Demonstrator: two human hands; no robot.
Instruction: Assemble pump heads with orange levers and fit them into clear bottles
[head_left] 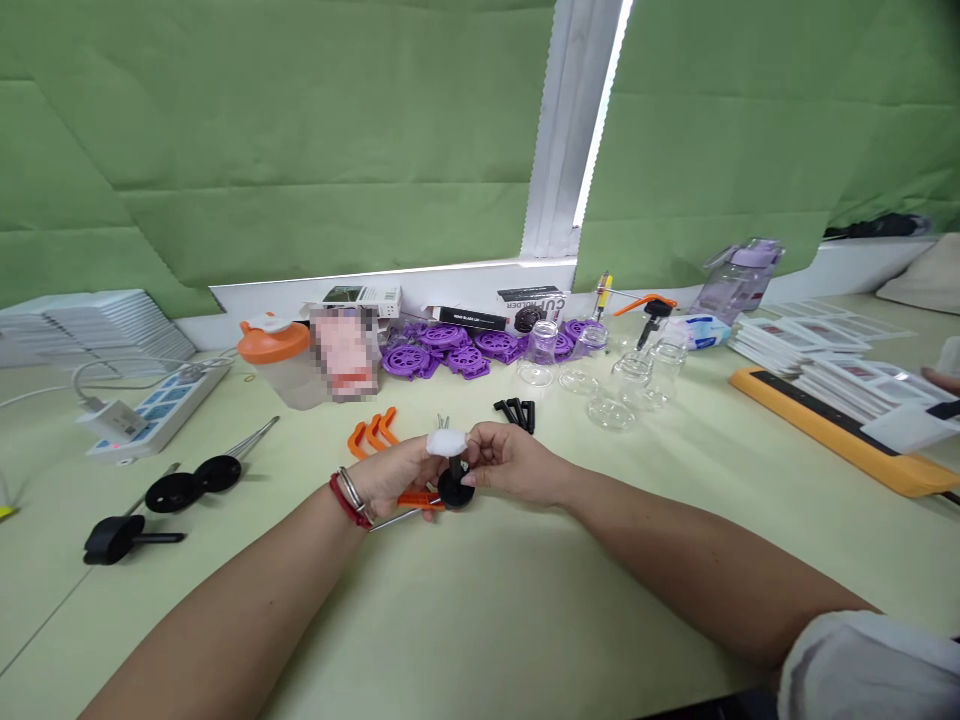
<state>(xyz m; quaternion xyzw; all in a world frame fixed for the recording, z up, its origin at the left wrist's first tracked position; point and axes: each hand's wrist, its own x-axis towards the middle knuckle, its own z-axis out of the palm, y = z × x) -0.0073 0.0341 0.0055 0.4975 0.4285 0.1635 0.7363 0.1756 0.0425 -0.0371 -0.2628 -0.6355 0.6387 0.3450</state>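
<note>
My left hand (405, 475), with bracelets at its wrist, is closed around an orange handle (420, 499). A thin metal rod (395, 520) sticks out below that hand. Beside the handle is a black round part (455, 492) with an upright black stem. My right hand (510, 460) pinches this part from the right; its fingertips partly hide the stem. A white piece (447, 443) sits at the top of the stem, near my left thumb; whether it wraps the thumb I cannot tell. Just beyond my hands lie orange curved handles (373, 432) and short black pieces (516, 413).
Black discs with rods (193, 482) and a black knob part (116, 540) lie left. Behind stand an orange-lidded shaker (281, 365), purple wheel-like parts (450, 350) and glass jars (634, 375). A power strip (161, 410) is left; an orange-edged paper cutter (840, 430) and another person's hand (943, 380) are right.
</note>
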